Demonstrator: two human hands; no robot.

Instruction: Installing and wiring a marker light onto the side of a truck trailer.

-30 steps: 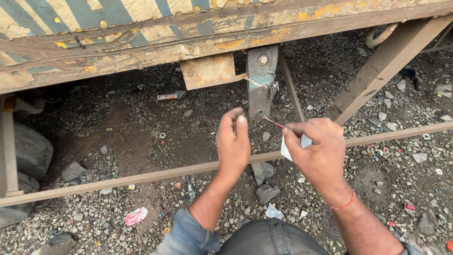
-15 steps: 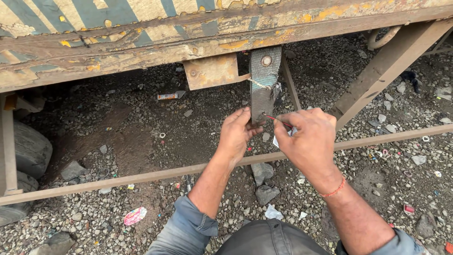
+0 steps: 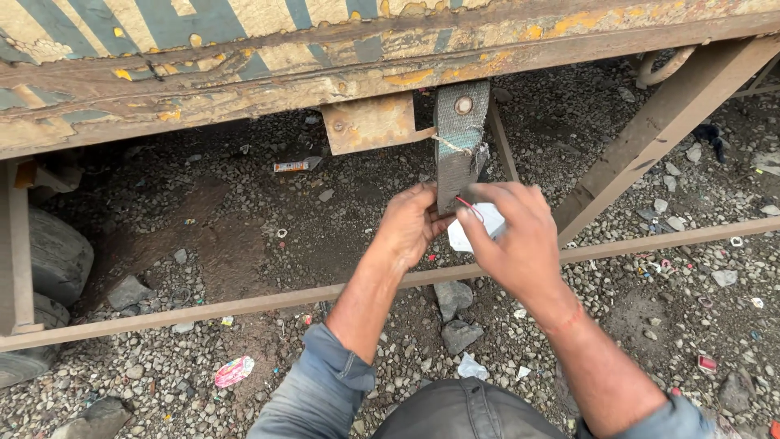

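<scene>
Beneath the worn, paint-flaked edge of a truck body (image 3: 244, 89), a grey metal strap (image 3: 460, 142) hangs down with its long axis vertical, fixed at the top by a round bolt (image 3: 464, 104). Its lower end points straight down into the space between the two hands. The left hand (image 3: 413, 223) is closed around the strap's bottom edge, fingers curled against it. The right hand (image 3: 516, 236) is pinched shut on a thin red wire (image 3: 469, 205), which runs roughly level, slanting slightly down from the strap toward that hand. Behind the right hand's fingers sits a small white tag (image 3: 471, 236), mostly covered, so its shape and how it is held cannot be made out. A pale cord (image 3: 452, 146) is knotted across the strap above the hands.

Just left of the strap a rusty flat plate (image 3: 370, 123) hangs from the same edge. Below the hands a thin rusted bar (image 3: 244, 302) crosses the gravel ground (image 3: 244, 219), and a diagonal brace (image 3: 658, 130) rises to the right. A tyre (image 3: 49, 260) is cut off at the far left. The person's dark cap (image 3: 463, 415) fills the bottom edge.
</scene>
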